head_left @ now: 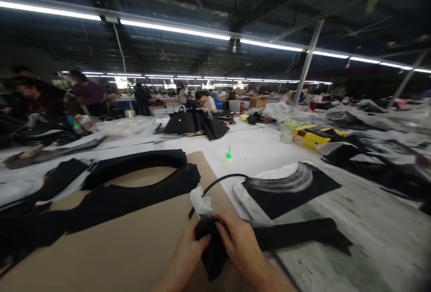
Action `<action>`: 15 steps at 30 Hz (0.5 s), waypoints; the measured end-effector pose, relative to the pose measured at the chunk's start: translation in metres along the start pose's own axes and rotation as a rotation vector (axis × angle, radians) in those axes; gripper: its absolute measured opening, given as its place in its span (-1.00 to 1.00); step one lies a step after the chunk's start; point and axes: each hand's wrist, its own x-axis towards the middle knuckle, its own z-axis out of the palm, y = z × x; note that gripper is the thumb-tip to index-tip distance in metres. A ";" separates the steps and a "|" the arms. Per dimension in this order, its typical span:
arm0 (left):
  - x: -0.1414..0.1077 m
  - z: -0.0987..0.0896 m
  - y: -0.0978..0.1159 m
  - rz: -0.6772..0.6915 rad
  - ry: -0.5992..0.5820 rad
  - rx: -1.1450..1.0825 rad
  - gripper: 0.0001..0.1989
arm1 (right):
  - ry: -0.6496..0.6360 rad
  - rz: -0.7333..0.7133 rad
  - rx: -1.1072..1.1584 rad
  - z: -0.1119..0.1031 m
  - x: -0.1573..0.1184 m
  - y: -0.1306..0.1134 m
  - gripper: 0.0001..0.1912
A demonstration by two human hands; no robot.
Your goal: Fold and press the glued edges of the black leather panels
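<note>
At the bottom centre, my left hand (188,254) pinches a folded black fabric piece (215,256) with thumb and fingers. Close beside it, my right hand (240,242) has its fingers closed on the same black piece. Just beyond the fingertips, a crumpled white piece (201,201) sticks up, with a thin black strip (224,176) curving behind it to the right. A long black fabric strip (303,233) extends right from behind my right hand. Parts of the held piece are hidden by my fingers.
Curved black pieces (141,198) lie on brown card (128,247) at left. A black panel with a whitish curved edge (292,189) lies at right. Beyond stand a small green-tipped bottle (229,153) and a yellow box (313,136). People work in the background.
</note>
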 end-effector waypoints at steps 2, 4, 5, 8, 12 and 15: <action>-0.015 -0.041 -0.004 -0.040 0.056 -0.009 -0.68 | -0.049 -0.023 0.079 0.029 0.001 -0.015 -0.72; -0.036 -0.083 -0.003 -0.072 0.153 -0.019 -0.72 | -0.091 -0.041 0.176 0.056 -0.003 -0.027 -0.66; -0.048 -0.105 -0.001 -0.081 0.212 -0.022 -0.74 | -0.109 -0.065 0.204 0.068 -0.007 -0.032 -0.64; -0.090 -0.169 0.007 -0.107 0.413 -0.014 -0.77 | -0.153 -0.288 0.104 0.096 -0.022 -0.040 -0.67; -0.145 -0.234 0.016 -0.191 0.593 0.011 -0.78 | -0.105 -0.669 -0.249 0.112 -0.041 -0.046 -0.66; -0.174 -0.269 0.014 -0.221 0.601 0.026 -0.74 | -0.085 -0.718 -0.390 0.113 -0.054 -0.052 -0.65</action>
